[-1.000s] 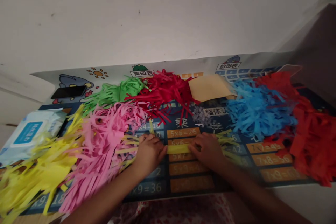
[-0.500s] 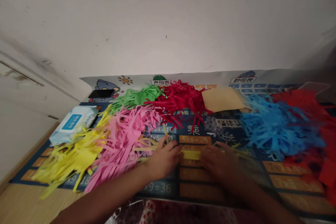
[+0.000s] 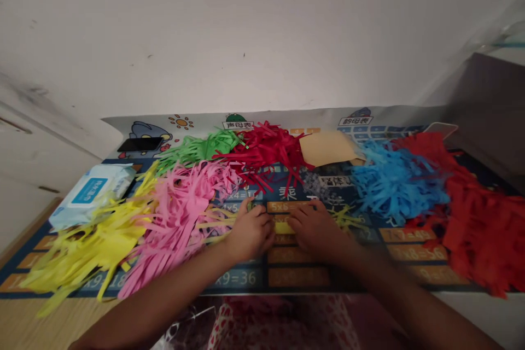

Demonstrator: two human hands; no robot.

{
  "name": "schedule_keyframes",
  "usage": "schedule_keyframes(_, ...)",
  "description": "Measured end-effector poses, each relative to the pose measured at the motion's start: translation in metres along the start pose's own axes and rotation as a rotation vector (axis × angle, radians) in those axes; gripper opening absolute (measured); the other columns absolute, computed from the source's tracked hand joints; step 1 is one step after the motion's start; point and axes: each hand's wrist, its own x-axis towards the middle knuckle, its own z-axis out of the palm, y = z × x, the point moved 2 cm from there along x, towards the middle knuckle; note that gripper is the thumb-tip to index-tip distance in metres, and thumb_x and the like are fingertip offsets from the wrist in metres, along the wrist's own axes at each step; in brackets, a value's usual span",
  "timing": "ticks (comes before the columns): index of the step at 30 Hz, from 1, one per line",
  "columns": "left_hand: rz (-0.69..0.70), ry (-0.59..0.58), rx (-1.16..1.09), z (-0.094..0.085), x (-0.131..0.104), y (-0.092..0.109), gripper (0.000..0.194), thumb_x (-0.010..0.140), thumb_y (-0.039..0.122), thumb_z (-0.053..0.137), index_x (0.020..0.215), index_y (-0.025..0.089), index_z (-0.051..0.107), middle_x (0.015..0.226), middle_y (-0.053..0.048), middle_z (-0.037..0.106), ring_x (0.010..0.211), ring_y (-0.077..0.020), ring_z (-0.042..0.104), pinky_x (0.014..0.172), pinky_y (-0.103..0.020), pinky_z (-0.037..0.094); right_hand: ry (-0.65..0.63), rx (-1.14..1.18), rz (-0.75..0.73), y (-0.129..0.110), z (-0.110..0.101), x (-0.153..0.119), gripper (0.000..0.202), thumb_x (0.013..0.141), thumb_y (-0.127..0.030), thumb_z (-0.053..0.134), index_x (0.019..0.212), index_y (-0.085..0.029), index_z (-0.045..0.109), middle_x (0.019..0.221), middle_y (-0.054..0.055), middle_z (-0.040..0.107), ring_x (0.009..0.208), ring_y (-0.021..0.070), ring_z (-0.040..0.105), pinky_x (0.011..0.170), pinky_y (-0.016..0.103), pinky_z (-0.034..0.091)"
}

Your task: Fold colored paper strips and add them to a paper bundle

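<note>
A yellow fringed paper strip (image 3: 283, 228) lies low over the printed mat, its middle showing between my hands. My left hand (image 3: 251, 231) is closed around one part of it, and thin yellow fringes stick out to the left. My right hand (image 3: 315, 231) grips the other part with bent fingers, with more yellow fringes (image 3: 348, 219) spreading out to the right. Much of the strip is hidden beneath my fingers. Close to my left hand lies a pile of pink fringed paper (image 3: 184, 208). Beyond both hands is a dark red fringed pile (image 3: 270, 147).
Yellow fringed paper (image 3: 98, 246) and a wet-wipes pack (image 3: 91, 191) lie left, a black phone (image 3: 139, 145) behind them. Green fringes (image 3: 209, 145), a tan sheet (image 3: 328, 147) and small clear beads (image 3: 315, 185) sit farther back. Blue fringes (image 3: 397, 183) and red paper (image 3: 484, 235) lie right.
My view has shifted, so the things appear farther left and more of the red paper shows. My hands are closer together, with less of the yellow strip visible between them.
</note>
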Motion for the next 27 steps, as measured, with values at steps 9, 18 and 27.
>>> schedule_keyframes(9, -0.062, -0.012, -0.030, 0.002, 0.001, 0.001, 0.020, 0.079, 0.038, 0.065, 0.086, 0.019, 0.065, 0.081, -0.003, 0.067, 0.091, -0.0229, 0.056, 0.106, -0.054, 0.022, 0.181, -0.024, -0.057, -0.011, 0.027, 0.008, 0.009, 0.088, -0.021, 0.054, 0.088, -0.018, 0.062, 0.094, 0.007, 0.066, 0.093, 0.0230, 0.053, 0.086, 0.041, 0.029)
schedule_keyframes(18, -0.039, -0.011, 0.088, 0.007, -0.016, 0.000, 0.013, 0.091, 0.015, 0.054, 0.086, 0.021, 0.064, 0.079, 0.001, 0.067, 0.091, -0.0196, 0.057, 0.106, -0.051, 0.022, 0.285, 0.032, 0.036, 0.005, 0.039, -0.011, 0.012, 0.091, -0.018, 0.057, 0.083, -0.021, 0.066, 0.084, 0.001, 0.069, 0.084, 0.0170, 0.054, 0.083, 0.037, 0.026)
schedule_keyframes(27, -0.268, 0.049, -0.237, 0.001, -0.017, -0.020, 0.014, 0.091, 0.027, 0.057, 0.084, 0.024, 0.069, 0.084, -0.002, 0.068, 0.089, -0.0200, 0.057, 0.096, -0.047, 0.027, 0.182, 0.282, 0.265, 0.030, 0.037, -0.022, 0.014, 0.092, -0.027, 0.057, 0.084, -0.021, 0.067, 0.094, 0.004, 0.066, 0.090, 0.0199, 0.054, 0.080, 0.036, 0.029)
